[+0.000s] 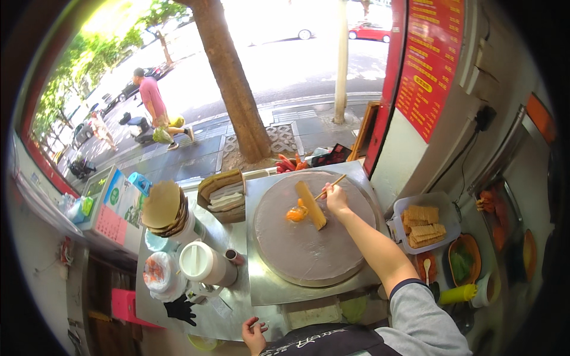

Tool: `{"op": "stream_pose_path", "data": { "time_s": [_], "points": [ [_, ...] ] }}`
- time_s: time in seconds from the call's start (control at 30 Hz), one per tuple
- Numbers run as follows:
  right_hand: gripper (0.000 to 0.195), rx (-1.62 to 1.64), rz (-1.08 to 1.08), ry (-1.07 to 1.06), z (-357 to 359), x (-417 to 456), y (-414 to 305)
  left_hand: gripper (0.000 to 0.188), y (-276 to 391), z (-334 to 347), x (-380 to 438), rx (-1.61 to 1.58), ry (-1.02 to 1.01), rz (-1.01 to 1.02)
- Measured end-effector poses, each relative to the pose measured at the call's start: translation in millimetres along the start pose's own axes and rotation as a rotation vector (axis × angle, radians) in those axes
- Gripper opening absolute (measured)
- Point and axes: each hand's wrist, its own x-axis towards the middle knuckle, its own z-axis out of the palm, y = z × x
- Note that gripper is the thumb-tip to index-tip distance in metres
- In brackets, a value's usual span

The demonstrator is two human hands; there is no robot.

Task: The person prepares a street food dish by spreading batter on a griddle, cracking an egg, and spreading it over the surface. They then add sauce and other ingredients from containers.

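Note:
My right hand [335, 198] grips the thin stick handle of a wooden batter spreader [311, 204] over a round griddle [311, 271]. The blade stands tilted on a thin greyish layer [285, 249] that covers most of the hot plate. Just left of the blade, touching or nearly touching it, is a broken egg [295, 214] with an orange yolk. Low in the picture, close to my dark apron [329, 342], my left hand [254, 334] hangs with nothing in it and its fingers loosely apart.
Left of the griddle stand a lidded white jug [208, 264], a plastic-lined tub [161, 275], a stack of paper bags [162, 207] and a black glove [180, 309]. To the right are a box of crisp crackers [423, 222] and a yellow bottle [458, 294]. A person [152, 98] walks outside.

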Motion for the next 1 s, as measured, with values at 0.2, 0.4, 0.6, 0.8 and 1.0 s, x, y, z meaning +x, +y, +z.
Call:
{"op": "stream_pose_path", "data": {
  "time_s": [0.2, 0.4, 0.6, 0.8, 1.0],
  "points": [
    [0.037, 0.061, -0.075, -0.118, 32.0, -19.2, -11.2, 0.024, 5.2, 0.6, -5.7, -0.013, 0.011, -0.012],
    [0.037, -0.022, -0.134, -0.404, 35.3, -42.7, -42.4, 0.020, 11.2, 8.1, -14.0, -0.046, 0.053, -0.057],
    [0.034, 0.124, -0.099, -0.830, 32.5, -41.4, -52.4, 0.020, 15.8, 5.9, -13.3, -0.040, 0.030, -0.061],
    [0.034, -0.117, -0.225, -0.804, 44.0, -43.0, -74.0, 0.020, 15.7, 1.9, -8.9, -0.030, 0.046, -0.049],
    [0.034, -0.147, -0.344, -0.465, 68.0, -19.1, -56.5, 0.020, 11.7, 1.1, -8.2, -0.018, 0.084, -0.071]
  ]
}}
